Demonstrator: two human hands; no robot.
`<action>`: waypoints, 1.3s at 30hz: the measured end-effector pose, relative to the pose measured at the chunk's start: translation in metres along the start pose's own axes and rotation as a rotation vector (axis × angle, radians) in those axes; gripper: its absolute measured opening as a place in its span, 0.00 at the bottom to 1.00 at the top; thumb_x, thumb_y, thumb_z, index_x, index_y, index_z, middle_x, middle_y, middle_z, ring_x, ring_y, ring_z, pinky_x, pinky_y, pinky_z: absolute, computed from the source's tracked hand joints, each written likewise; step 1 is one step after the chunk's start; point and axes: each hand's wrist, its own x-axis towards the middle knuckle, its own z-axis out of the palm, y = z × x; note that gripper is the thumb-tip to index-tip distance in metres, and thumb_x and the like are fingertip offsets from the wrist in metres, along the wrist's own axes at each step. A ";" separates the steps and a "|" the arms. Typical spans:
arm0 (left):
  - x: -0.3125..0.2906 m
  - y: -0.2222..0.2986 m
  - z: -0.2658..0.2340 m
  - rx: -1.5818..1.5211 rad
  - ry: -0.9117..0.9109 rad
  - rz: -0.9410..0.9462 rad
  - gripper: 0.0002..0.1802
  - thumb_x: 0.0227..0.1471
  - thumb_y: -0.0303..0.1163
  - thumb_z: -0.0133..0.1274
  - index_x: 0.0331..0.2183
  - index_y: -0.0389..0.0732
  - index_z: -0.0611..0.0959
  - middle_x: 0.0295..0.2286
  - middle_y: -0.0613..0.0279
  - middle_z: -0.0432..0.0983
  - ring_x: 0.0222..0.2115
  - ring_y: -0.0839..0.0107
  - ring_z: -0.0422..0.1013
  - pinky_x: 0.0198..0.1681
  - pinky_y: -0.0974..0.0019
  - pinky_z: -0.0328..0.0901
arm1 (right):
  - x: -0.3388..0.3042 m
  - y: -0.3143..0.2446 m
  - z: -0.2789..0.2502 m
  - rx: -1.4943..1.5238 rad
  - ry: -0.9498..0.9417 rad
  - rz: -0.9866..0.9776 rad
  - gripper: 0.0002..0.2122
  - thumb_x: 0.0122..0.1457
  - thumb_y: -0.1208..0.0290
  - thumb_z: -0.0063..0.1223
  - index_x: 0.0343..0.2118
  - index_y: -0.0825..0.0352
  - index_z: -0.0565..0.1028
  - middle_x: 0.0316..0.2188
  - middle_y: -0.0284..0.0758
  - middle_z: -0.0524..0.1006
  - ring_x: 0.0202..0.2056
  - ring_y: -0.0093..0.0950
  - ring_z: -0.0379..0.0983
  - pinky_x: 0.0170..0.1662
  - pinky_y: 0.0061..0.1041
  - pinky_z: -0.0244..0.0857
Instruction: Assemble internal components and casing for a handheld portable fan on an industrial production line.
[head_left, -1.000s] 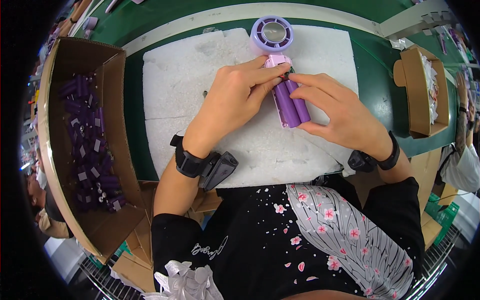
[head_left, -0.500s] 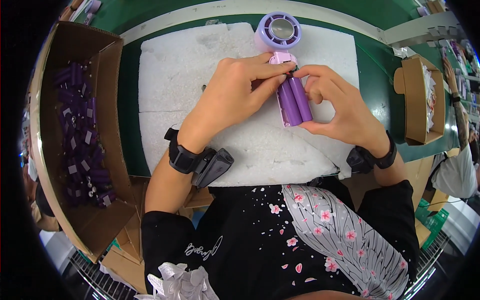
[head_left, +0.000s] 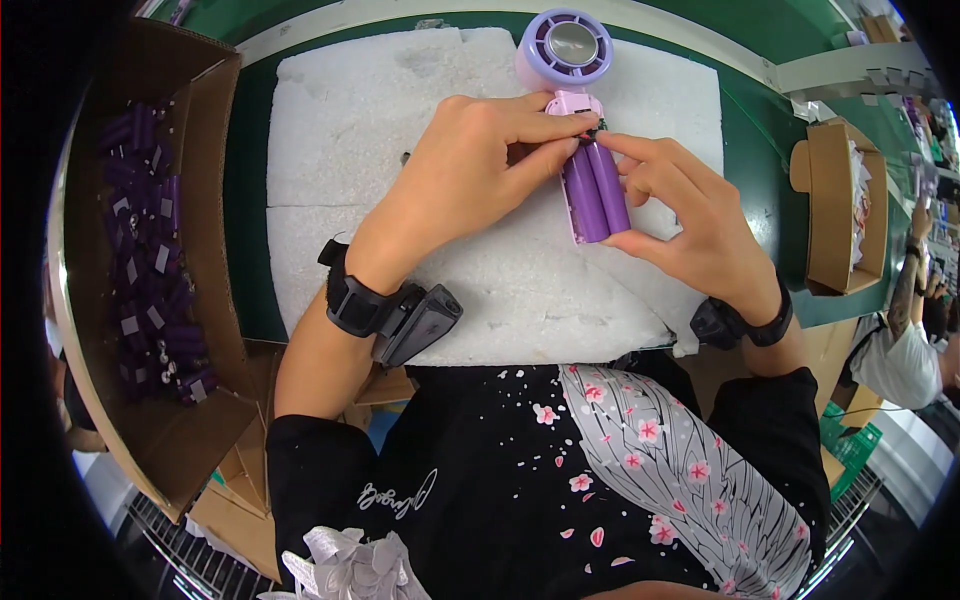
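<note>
A purple handheld fan point(head_left: 568, 55) with a round ringed head lies on the white foam board point(head_left: 340, 150), its pink handle shell uncovered. Two purple cylindrical batteries point(head_left: 596, 190) sit side by side in the handle. My left hand point(head_left: 480, 150) is closed on the upper handle, thumb and index finger pinching near the small dark wires point(head_left: 590, 136) above the batteries. On the right side my right hand point(head_left: 695, 205) grips the handle between index finger at the wires and thumb at the bottom end. The wires are partly hidden by my fingertips.
At left stands a deep cardboard box point(head_left: 215, 190) holding many purple battery packs point(head_left: 150, 250). A smaller cardboard box point(head_left: 830, 205) with white pieces is at the right on the green table point(head_left: 755, 200). Another person point(head_left: 900, 350) is at far right.
Both hands keep their hold on the fan, with only slight finger shifts at the wires. The whole view has shifted a little, and the fan appears slightly higher.
</note>
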 end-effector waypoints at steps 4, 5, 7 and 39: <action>-0.007 -0.008 0.009 -0.018 0.118 0.066 0.15 0.48 0.30 0.58 0.41 0.44 0.84 0.27 0.57 0.80 0.23 0.63 0.74 0.28 0.68 0.67 | -0.003 0.000 0.007 -0.095 0.020 -0.040 0.19 0.36 0.80 0.69 0.29 0.68 0.67 0.47 0.39 0.72 0.35 0.29 0.70 0.38 0.25 0.70; -0.009 -0.009 0.010 -0.040 0.097 0.029 0.16 0.46 0.31 0.59 0.41 0.44 0.84 0.27 0.57 0.80 0.23 0.64 0.74 0.28 0.68 0.67 | -0.004 0.001 0.009 -0.095 0.025 -0.034 0.19 0.36 0.80 0.69 0.30 0.68 0.67 0.47 0.38 0.71 0.34 0.29 0.70 0.38 0.25 0.70; -0.012 -0.009 0.011 -0.083 0.055 -0.046 0.18 0.44 0.32 0.62 0.41 0.45 0.84 0.26 0.57 0.80 0.22 0.66 0.74 0.28 0.69 0.67 | -0.004 0.002 0.013 -0.094 0.027 -0.028 0.20 0.36 0.80 0.69 0.30 0.68 0.68 0.47 0.38 0.71 0.34 0.29 0.70 0.38 0.25 0.70; -0.023 0.047 -0.054 -0.135 -0.032 -0.144 0.27 0.32 0.37 0.68 0.41 0.46 0.84 0.40 0.50 0.78 0.30 0.56 0.75 0.35 0.63 0.69 | 0.047 -0.065 -0.015 0.172 0.085 0.158 0.06 0.43 0.81 0.62 0.26 0.69 0.77 0.33 0.38 0.76 0.33 0.32 0.72 0.38 0.25 0.66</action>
